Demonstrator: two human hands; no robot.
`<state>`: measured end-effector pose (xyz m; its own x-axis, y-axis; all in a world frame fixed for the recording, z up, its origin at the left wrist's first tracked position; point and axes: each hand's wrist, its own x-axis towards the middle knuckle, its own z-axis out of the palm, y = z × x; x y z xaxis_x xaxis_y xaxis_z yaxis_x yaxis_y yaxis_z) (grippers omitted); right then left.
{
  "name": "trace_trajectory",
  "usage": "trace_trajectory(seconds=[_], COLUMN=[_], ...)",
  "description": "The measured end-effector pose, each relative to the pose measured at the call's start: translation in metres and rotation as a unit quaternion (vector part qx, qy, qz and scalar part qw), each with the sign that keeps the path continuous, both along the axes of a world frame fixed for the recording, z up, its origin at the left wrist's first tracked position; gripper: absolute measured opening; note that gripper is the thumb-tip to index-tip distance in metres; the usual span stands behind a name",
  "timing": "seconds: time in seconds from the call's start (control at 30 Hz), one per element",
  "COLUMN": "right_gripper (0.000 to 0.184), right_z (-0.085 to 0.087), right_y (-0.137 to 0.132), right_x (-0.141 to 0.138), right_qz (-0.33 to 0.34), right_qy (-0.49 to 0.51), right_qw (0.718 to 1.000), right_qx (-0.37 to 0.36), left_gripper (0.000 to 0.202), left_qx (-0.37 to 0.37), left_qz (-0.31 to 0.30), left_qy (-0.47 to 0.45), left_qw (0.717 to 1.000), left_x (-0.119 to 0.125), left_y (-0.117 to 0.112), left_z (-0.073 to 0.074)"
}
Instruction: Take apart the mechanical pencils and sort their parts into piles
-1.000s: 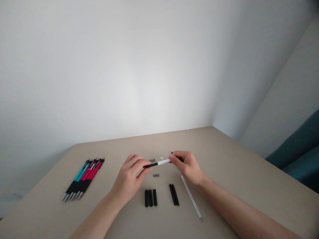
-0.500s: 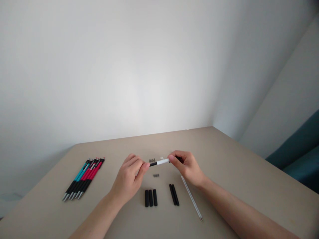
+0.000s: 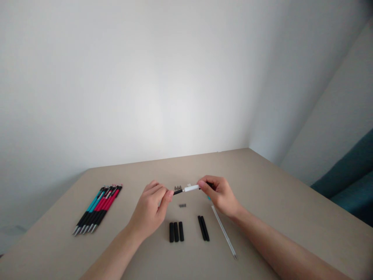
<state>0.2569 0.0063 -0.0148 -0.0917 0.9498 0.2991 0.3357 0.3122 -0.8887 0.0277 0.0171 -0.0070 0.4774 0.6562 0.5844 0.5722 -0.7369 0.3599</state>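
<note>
My left hand (image 3: 153, 210) is closed around a black pen tube (image 3: 178, 191), whose end pokes out past the thumb. Pinched in my right hand (image 3: 220, 196) is a white pen barrel (image 3: 191, 188); a dark part at its far end is mostly covered by the fingers. The two pieces are nearly in line, with a thin light piece bridging a narrow gap. Below the hands lie several small springs (image 3: 182, 205), three thick black grips (image 3: 176, 232) and two slimmer black tubes (image 3: 203, 228). White pen refills (image 3: 225, 233) rest under my right wrist.
At the left lies a row of several blue and red pens (image 3: 97, 210) with black grips. Three small metal tips (image 3: 177, 188) and a small white piece (image 3: 189, 185) sit behind the hands. A bit of blue (image 3: 209, 198) shows by my right hand. A wall (image 3: 163, 77) rises behind the table.
The black tube and white barrel have drawn slightly apart, opening a gap between them. My right hand has shifted a little to the right, and the blue bit has come into sight.
</note>
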Motion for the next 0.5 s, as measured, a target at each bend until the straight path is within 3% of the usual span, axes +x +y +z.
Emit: trace_trajectory(seconds=[0.23, 0.5], right_gripper=[0.037, 0.032], right_z=[0.0007, 0.0058], right_y=[-0.0003, -0.0035], right_x=[-0.0023, -0.0075], right_qz=[0.003, 0.032], right_qy=[0.006, -0.042], right_qw=[1.0, 0.999], right_qx=[-0.001, 0.009], left_gripper=[0.014, 0.018], left_qx=[-0.001, 0.009], left_qz=[-0.021, -0.032], left_qy=[0.018, 0.079], left_qw=[1.0, 0.996], left_x=[0.0016, 0.0012], left_y=[-0.0013, -0.0015], left_z=[0.0023, 0.0005])
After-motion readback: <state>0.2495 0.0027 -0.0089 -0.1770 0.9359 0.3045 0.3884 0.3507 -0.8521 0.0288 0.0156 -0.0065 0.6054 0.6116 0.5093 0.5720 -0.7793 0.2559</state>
